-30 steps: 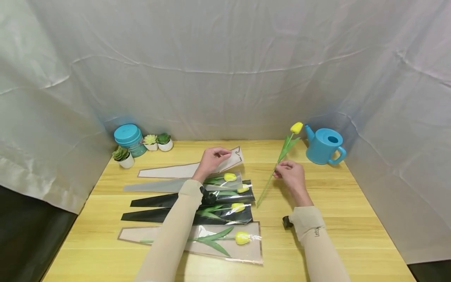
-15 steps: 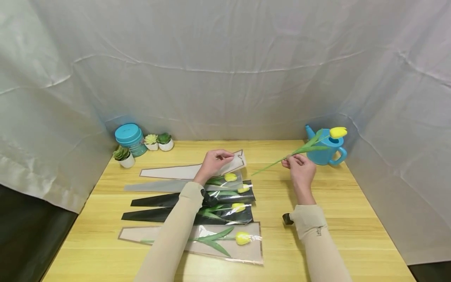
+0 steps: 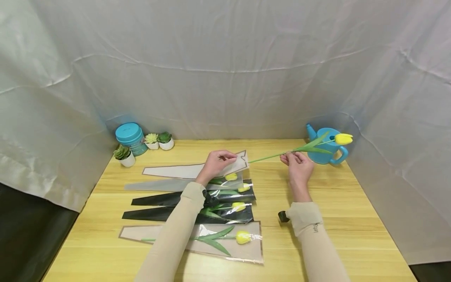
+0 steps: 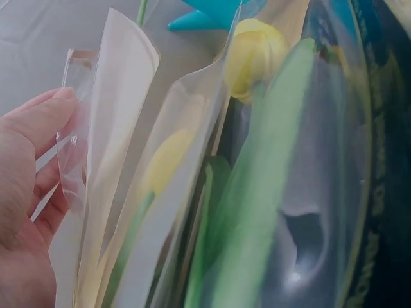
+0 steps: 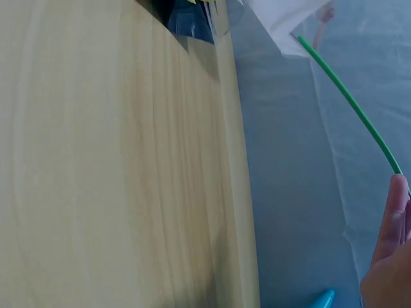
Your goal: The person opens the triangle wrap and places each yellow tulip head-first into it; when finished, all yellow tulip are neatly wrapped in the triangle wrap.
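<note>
My right hand (image 3: 299, 166) pinches the green stem of a yellow tulip (image 3: 343, 138). The bloom points right, over the watering can, and the stem's bare end reaches the wide end of a white flower sleeve (image 3: 170, 171). By its upper edge my left hand (image 3: 218, 162) pinches that sleeve, its wide end lifted. In the left wrist view the clear film of the sleeve (image 4: 74, 154) lies between thumb and fingers. The right wrist view has the stem (image 5: 350, 99) running from the fingertips to the white sleeve's mouth; whether the tip is inside I cannot tell.
Below lie a grey sleeve (image 3: 151, 184), two black sleeves (image 3: 148, 214) and a beige sleeve (image 3: 243, 252), each with a yellow tulip. A blue watering can (image 3: 318, 157) stands back right. Small potted succulents (image 3: 127, 158) and a blue-lidded jar (image 3: 128, 133) stand back left.
My right hand has turned the tulip from upright to nearly level, bloom to the right, and brought its stem end to the sleeve. My left hand has shifted slightly right with the sleeve.
</note>
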Demonstrator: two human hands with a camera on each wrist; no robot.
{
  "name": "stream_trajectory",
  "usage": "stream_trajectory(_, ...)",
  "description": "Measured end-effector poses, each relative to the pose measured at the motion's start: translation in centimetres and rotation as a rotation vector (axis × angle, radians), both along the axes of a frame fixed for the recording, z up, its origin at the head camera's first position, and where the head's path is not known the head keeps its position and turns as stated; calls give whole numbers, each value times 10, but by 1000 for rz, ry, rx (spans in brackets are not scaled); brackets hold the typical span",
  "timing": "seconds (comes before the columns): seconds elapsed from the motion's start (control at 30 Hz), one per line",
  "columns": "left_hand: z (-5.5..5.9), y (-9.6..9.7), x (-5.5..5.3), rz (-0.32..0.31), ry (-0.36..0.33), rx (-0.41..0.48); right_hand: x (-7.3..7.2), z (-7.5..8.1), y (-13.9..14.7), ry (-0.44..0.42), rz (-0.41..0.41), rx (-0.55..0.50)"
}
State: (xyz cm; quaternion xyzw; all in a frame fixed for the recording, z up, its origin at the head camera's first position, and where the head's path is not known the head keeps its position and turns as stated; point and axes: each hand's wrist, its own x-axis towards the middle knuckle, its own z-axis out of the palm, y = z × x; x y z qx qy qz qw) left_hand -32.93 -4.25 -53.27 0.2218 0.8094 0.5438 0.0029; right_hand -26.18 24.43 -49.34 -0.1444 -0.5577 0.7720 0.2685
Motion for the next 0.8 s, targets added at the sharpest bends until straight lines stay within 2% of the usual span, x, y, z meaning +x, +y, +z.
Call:
stream_trajectory(0.17, 0, 4, 1, -3, 4, 6, -1, -3, -9, -23, 33, -3)
stream_trajectory(0.37, -1, 8, 3, -17, 8, 14, -1, -13, -21, -88, 128, 31)
stream_trajectory(0.57, 0, 11, 7, -21, 0, 35, 3, -20, -31, -163, 196, 141)
stream_trajectory(0.8, 2, 18, 11, -36, 14, 68, 5, -27, -43, -236, 221, 254)
